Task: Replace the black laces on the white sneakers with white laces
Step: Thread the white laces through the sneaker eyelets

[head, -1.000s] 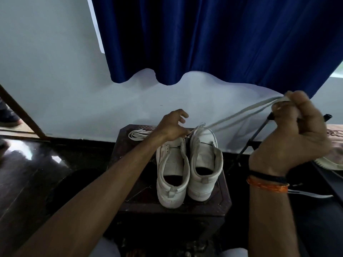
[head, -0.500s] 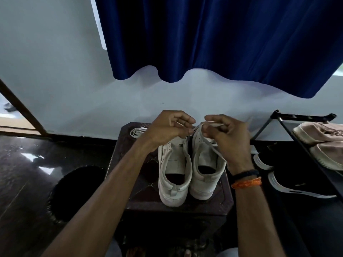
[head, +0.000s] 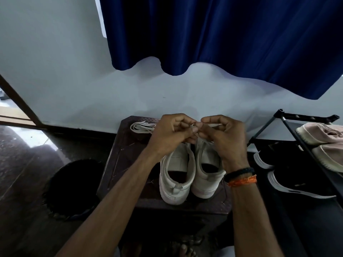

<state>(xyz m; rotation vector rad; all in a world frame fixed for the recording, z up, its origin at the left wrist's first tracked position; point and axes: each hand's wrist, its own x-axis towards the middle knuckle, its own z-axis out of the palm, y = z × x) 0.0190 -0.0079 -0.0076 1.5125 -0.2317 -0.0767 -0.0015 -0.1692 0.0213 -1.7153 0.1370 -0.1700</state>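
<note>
**Both hands pinch a white lace above the right sneaker's toe end**

Two white sneakers stand side by side on a dark brown tabletop, heels toward the person. The left hand and the right hand meet over the far ends of the shoes, fingertips nearly touching. Each grip is closed to a pinch: curled fingers and thumb hold a white lace that runs between the two hands and shows as a pale strip just behind the right hand's knuckles. The lace lies directly above the front of the right sneaker, whose eyelet area is hidden under the hands, so how far it is threaded cannot be told. The left sneaker sits touching the right sneaker, its tongue and open collar bare of any lace in the part that shows.

A second white lace, folded in a loose bundle, rests on the tabletop beyond the left sneaker, near the far left corner. The right wrist wears a black band and an orange thread.

Behind the sneakers rises a pale wall with a dark blue curtain hanging above. To the right of the sneakers stands a black shoe rack holding pinkish shoes on top and black shoes with white soles below. Left of the sneakers, a round dark mat lies on the glossy dark floor.
</note>
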